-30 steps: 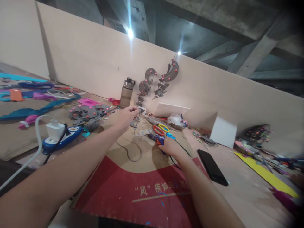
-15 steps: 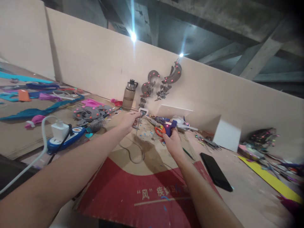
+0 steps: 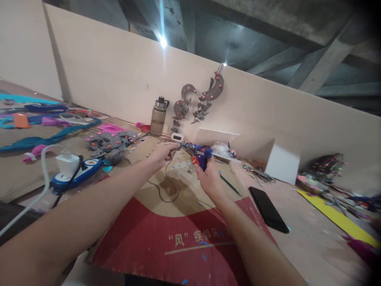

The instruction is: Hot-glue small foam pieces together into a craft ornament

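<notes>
right hand (image 3: 208, 178) wraps glue gun (image 3: 201, 153) grip, nozzle toward left hand (image 3: 162, 152) pinching thin wire (image 3: 166, 186); gun light, rigid; wire limp, beside water bottle (image 3: 157, 116).

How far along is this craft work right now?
Done, it seems: grey pieces with pink dots hang on the wall. In hand: the right hand grips a blue glue gun, its nozzle at a thin wire pinched by the left hand. Left: similar pieces lie on the table.
</notes>
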A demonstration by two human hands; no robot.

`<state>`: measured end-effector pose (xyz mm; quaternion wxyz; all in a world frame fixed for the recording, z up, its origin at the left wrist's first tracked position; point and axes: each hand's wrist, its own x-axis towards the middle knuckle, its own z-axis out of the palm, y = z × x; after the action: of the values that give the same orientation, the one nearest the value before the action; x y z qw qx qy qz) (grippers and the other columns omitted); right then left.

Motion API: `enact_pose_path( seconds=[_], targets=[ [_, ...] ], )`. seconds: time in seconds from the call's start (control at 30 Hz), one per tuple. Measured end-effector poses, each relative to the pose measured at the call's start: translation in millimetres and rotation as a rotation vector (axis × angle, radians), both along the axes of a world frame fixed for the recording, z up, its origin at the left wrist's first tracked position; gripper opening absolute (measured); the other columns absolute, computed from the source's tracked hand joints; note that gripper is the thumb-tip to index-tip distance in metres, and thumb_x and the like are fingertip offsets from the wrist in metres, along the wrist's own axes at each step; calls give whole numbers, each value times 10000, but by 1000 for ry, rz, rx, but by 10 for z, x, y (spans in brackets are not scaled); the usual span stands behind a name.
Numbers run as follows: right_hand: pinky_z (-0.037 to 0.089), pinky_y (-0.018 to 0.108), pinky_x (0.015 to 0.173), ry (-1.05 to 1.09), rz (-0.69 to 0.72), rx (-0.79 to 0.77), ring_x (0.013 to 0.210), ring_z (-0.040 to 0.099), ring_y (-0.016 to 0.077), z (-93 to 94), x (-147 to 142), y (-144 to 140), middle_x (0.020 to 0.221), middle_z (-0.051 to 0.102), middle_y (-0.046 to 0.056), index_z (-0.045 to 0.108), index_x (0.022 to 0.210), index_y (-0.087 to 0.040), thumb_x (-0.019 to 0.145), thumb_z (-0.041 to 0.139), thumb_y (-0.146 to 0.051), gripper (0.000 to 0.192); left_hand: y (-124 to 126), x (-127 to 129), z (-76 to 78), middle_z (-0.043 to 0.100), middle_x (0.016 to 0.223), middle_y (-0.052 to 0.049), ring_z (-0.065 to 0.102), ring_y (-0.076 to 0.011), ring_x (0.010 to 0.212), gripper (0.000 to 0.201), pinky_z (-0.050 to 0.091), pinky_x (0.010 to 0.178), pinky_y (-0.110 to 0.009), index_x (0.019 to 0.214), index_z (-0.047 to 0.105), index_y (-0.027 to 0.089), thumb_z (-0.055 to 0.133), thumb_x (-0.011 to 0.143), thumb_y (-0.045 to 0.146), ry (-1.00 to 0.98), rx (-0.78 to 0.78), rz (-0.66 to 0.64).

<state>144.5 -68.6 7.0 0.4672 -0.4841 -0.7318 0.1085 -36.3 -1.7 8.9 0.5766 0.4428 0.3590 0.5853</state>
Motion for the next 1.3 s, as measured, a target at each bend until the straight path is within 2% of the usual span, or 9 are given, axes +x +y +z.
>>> enact_pose_path(
  seconds=[0.23, 0.47, 0.73, 0.93, 1.07, 1.17, 1.23, 1.3],
  targets=[
    [434, 377, 852, -99, -103, 44, 935, 578, 248, 47, -4, -40, 1009, 616, 125, 480, 1110, -159, 815, 482, -230, 303, -18, 15, 3, 360, 457, 54, 244, -22, 376, 183, 91, 366, -178, 624, 604, 105, 692, 628, 265, 2, 40, -61],
    [429, 377, 866, -120, -77, 26, 984, 569, 256, 34, -13, -46, 1023, 618, 137, 500, 1093, -154, 829, 461, -248, 283, -49, 27, -3, 433, 498, 28, 280, -30, 400, 224, 114, 385, -184, 647, 615, 107, 715, 617, 305, 86, 48, -27],
    [420, 400, 890, -120, -97, 51, 1001, 565, 268, 28, -6, -40, 1061, 609, 157, 488, 1103, -143, 827, 466, -244, 295, -36, 16, 17, 423, 513, 40, 274, -30, 424, 248, 128, 399, -183, 629, 585, 114, 746, 577, 295, 60, 67, 0],
    [412, 415, 910, -122, -62, 61, 1046, 546, 279, 20, -15, -35, 1061, 608, 165, 497, 1076, -141, 830, 458, -257, 275, -66, 35, 16, 437, 512, 32, 295, -32, 420, 242, 130, 395, -186, 659, 606, 107, 727, 617, 311, 100, 51, -19],
    [448, 402, 841, -72, -74, 42, 947, 582, 268, 15, -13, -37, 981, 627, 139, 514, 1048, -156, 807, 493, -274, 270, -37, 25, -2, 435, 509, 35, 299, -32, 416, 248, 134, 392, -185, 652, 591, 113, 731, 607, 313, 108, 58, -7],
    [490, 359, 698, 61, -72, -37, 741, 604, 219, 5, 15, -14, 877, 641, 93, 530, 1011, -188, 768, 541, -293, 265, 3, -17, -18, 426, 501, 43, 293, -30, 413, 267, 139, 394, -183, 635, 565, 126, 736, 595, 327, 91, 89, 52],
    [488, 319, 568, 141, -58, -141, 569, 567, 169, 4, 47, 20, 775, 637, 50, 540, 960, -205, 759, 530, -277, 214, 25, -55, -28, 419, 489, 49, 303, -34, 411, 271, 157, 398, -184, 636, 556, 135, 728, 610, 342, 99, 123, 115],
    [461, 290, 470, 215, -48, -324, 450, 508, 135, 13, 89, 61, 663, 613, 16, 549, 860, -202, 737, 513, -231, 132, 37, -88, -34, 416, 478, 52, 315, -38, 407, 263, 178, 404, -188, 648, 557, 142, 714, 633, 353, 123, 159, 168]
  ],
)
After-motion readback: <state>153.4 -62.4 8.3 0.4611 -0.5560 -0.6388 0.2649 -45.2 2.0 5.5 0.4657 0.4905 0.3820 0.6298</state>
